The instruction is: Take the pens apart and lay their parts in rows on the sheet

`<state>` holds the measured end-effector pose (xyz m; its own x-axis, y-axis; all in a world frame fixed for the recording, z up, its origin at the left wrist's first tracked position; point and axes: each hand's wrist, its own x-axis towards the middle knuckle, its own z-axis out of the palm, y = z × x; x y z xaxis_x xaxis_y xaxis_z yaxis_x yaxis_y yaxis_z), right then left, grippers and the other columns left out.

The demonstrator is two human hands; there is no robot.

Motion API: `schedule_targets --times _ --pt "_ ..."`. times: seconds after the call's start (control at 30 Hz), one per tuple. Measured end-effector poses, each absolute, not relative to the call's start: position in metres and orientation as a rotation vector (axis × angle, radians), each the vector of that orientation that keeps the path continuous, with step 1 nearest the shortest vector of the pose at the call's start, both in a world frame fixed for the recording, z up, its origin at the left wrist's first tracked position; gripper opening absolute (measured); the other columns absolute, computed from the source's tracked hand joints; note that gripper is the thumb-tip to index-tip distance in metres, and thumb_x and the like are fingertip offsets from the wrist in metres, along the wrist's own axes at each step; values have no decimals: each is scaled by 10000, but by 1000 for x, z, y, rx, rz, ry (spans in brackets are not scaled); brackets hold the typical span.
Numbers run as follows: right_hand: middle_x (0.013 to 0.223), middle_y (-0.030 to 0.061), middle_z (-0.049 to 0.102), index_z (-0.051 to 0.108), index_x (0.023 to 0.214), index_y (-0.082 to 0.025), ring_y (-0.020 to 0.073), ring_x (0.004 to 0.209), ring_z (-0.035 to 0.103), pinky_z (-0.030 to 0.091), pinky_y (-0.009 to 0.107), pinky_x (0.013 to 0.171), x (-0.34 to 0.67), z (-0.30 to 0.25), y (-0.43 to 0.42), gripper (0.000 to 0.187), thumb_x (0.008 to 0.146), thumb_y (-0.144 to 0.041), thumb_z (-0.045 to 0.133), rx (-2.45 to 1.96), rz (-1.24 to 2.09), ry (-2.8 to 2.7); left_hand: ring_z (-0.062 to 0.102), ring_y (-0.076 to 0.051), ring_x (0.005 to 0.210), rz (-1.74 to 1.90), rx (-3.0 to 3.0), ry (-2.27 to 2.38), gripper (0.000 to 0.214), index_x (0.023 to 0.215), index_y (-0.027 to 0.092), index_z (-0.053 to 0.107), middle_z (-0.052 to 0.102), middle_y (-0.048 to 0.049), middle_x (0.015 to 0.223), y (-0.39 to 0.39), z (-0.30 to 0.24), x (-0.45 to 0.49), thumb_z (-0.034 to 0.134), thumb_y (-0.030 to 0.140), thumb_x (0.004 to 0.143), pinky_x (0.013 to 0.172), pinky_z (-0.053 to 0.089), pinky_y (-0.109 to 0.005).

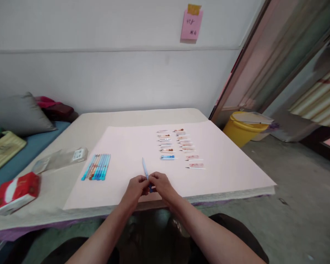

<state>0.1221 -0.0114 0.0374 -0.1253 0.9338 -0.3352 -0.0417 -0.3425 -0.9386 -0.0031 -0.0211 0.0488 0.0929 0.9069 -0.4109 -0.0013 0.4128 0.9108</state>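
My left hand (137,185) and right hand (160,182) both pinched the pen (145,167) between them above the sheet's (129,146) near edge, its long axis running away from me and slightly left, neither hand clearly nearer.

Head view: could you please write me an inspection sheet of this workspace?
Surface: pale pink sheet spread over a light-covered table.
Work items: light blue pen in the hands; row of pens side by side at the sheet's left; slim pen-like pieces in two columns right of centre, markings too small to read.
Clutter: red-and-white pack and clear plastic bag on the table, left of the sheet.
Hands: left hand and right hand both on the light blue pen, near the table's front edge.
Cables: nothing seen.
Surroundings: yellow bin to the right; grey cushion to the left; pink note on the wall.
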Motion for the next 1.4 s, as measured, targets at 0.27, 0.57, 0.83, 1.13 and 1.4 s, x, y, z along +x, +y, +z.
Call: schedule_targets --times 0.27,0.57,0.83,1.13,1.4 --pt "618 -3 585 567 730 -146 106 539 564 446 214 469 118 37 -12 162 717 -307 556 -1411 1581 -1068 492 -103 418 815 1115 1370 71 623 152 587 565 -1 503 -15 46 -4 608 217 643 439 375 -226" --pt "660 41 655 550 794 -135 85 457 553 319 165 383 125 44 -13 173 735 -297 543 -1292 1835 -892 593 -133 621 1069 680 1273 181 808 150 593 633 -38 705 -9 46 -13 640 241 659 577 454 -251" --pt "577 17 626 558 837 -135 74 367 469 262 187 354 123 53 -22 258 770 -379 512 -1087 2107 -887 622 -171 762 1141 378 874 163 872 129 582 657 -105 864 -3 49 -23 618 162 717 615 478 -263" --pt "364 -106 340 515 751 -174 44 270 210 150 197 329 118 58 -26 166 772 -321 443 -1116 2080 -902 622 -184 847 1166 410 841 189 915 124 593 662 -119 915 -6 44 -21 602 113 726 690 495 -280" --pt "346 -89 391 485 646 -175 42 262 256 156 183 307 112 55 -28 166 765 -279 434 -1336 1777 -1224 623 -165 762 1179 443 969 122 784 119 605 665 -93 795 -7 41 -23 661 126 676 725 493 -293"
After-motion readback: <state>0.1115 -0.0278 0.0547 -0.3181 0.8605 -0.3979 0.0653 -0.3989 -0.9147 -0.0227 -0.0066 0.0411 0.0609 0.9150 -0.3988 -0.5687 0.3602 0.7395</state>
